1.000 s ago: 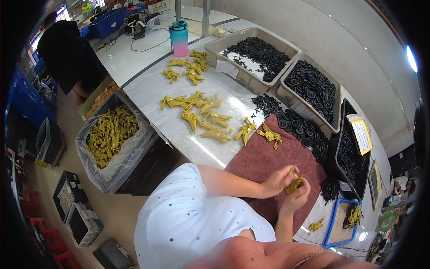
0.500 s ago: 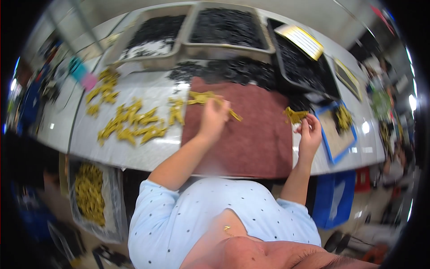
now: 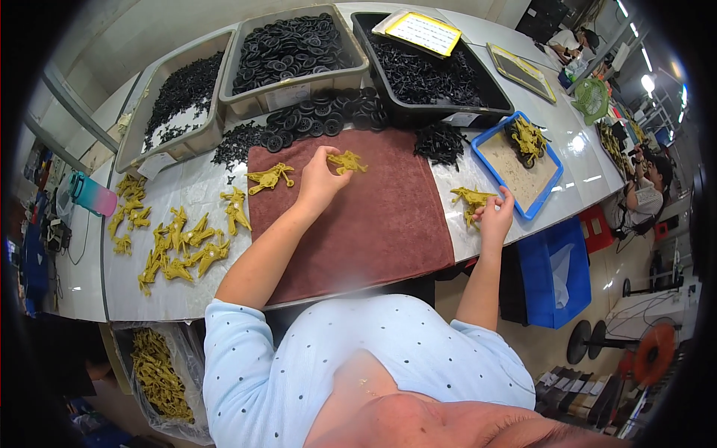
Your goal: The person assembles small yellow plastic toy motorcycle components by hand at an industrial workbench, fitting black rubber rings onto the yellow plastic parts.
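Note:
My left hand (image 3: 321, 183) is closed over the upper part of a maroon towel (image 3: 366, 224), its fingertips pinching a yellow plastic toy frame (image 3: 348, 162). Left of it, a second yellow toy frame (image 3: 270, 178) lies across the towel's left edge. Beyond the towel's right edge, my right hand (image 3: 494, 218) has its thumb and fingers closed at the end of another yellow toy frame (image 3: 470, 200). More yellow frames (image 3: 179, 243) lie scattered on the white table to the left. Black toy wheels (image 3: 321, 116) are heaped along the towel's far edge.
Two grey bins (image 3: 280, 93) and a black bin (image 3: 396, 112) hold black parts at the back. A blue-rimmed tray (image 3: 549, 187) at right holds a yellow toy with black wheels (image 3: 528, 143). Small black parts (image 3: 441, 143) lie beside it. A blue crate (image 3: 556, 291) stands below the table.
The whole view has turned, and the table appears shifted and sharper. My left hand holds a frame apart from the one at the towel's left edge. My right hand remains at its frame.

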Demonstrator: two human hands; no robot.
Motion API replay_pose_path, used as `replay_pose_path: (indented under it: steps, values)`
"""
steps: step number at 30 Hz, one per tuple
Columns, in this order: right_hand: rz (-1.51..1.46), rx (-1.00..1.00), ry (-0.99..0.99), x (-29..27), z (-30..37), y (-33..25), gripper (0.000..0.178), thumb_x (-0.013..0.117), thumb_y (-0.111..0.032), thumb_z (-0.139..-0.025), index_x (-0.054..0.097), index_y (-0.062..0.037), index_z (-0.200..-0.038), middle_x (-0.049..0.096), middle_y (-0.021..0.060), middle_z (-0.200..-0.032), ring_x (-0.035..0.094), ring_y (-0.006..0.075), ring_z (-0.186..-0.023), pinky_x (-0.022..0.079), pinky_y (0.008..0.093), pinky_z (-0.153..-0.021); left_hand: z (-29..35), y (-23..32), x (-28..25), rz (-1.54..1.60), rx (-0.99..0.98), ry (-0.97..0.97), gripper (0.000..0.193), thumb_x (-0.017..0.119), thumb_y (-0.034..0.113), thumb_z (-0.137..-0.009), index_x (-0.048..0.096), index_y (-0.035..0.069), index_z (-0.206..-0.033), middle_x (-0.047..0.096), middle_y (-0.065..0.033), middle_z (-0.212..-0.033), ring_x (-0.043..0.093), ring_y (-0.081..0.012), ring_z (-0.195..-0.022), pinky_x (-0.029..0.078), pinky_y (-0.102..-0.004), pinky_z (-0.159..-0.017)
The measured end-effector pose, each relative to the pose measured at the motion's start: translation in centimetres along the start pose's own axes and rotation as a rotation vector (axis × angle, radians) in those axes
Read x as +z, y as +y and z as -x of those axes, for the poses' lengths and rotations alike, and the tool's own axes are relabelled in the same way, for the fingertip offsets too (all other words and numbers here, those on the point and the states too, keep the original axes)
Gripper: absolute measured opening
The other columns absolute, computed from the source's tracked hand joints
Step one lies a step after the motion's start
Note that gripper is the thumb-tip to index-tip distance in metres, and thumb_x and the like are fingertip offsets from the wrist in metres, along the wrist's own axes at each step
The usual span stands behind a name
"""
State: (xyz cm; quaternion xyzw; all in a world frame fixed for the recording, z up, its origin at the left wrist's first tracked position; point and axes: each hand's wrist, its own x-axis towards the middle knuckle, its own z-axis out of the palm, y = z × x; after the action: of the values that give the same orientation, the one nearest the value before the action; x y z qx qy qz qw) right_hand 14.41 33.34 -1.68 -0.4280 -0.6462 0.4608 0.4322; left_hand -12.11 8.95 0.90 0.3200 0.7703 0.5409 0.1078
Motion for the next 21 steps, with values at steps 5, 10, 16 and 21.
replay_pose_path:
  steps: [5, 10, 16, 21]
  values:
    - [0.477, -0.263, 0.069, -0.3, -0.4, 1.5, 0.032, 0.057, -0.005, -0.086, 0.050, -0.0024, -0.118, 0.051, 0.0173, -0.103, 0.057, 0.0295, -0.093, 0.049, 0.0383, -0.076, -0.9, -3.2, -1.5, -0.466, 0.092, 0.127, 0.055, 0.077, 0.022, -0.067, 0.054, 0.004, -0.114, 0.057, -0.0130, -0.107, 0.054, -0.0306, -0.100, 0.044, -0.0413, -0.085]
    - [0.596, -0.411, 0.135, 0.4, -0.6, 1.0, 0.035, 0.059, -0.006, -0.085, 0.052, -0.0043, -0.119, 0.045, 0.0183, -0.117, 0.052, 0.0302, -0.103, 0.048, 0.0353, -0.076, 0.2, -3.1, -3.2, -0.696, 0.078, 0.258, 0.056, 0.077, 0.023, -0.067, 0.057, 0.010, -0.118, 0.049, -0.0110, -0.118, 0.044, -0.0301, -0.112, 0.036, -0.0463, -0.090]
    - [0.392, -0.462, 0.041, 1.4, 0.5, -0.5, 0.032, 0.059, -0.005, -0.086, 0.054, -0.0051, -0.118, 0.047, 0.0140, -0.118, 0.052, 0.0180, -0.081, 0.045, 0.0258, -0.064, 2.6, -2.1, -7.2, -0.941, -0.026, 0.253, 0.042, 0.072, 0.027, -0.073, 0.062, 0.011, -0.111, 0.052, -0.0126, -0.117, 0.047, -0.0292, -0.111, 0.036, -0.0470, -0.092]
    - [0.362, -0.473, -0.008, 2.8, 1.2, -1.9, 0.032, 0.058, -0.005, -0.086, 0.055, -0.0052, -0.118, 0.048, 0.0135, -0.117, 0.052, 0.0156, -0.074, 0.046, 0.0257, -0.064, 5.2, -1.1, -11.8, -1.127, -0.479, 0.275, 0.046, 0.071, 0.024, -0.073, 0.057, 0.008, -0.114, 0.055, -0.0183, -0.114, 0.052, -0.0322, -0.108, 0.040, -0.0502, -0.087]
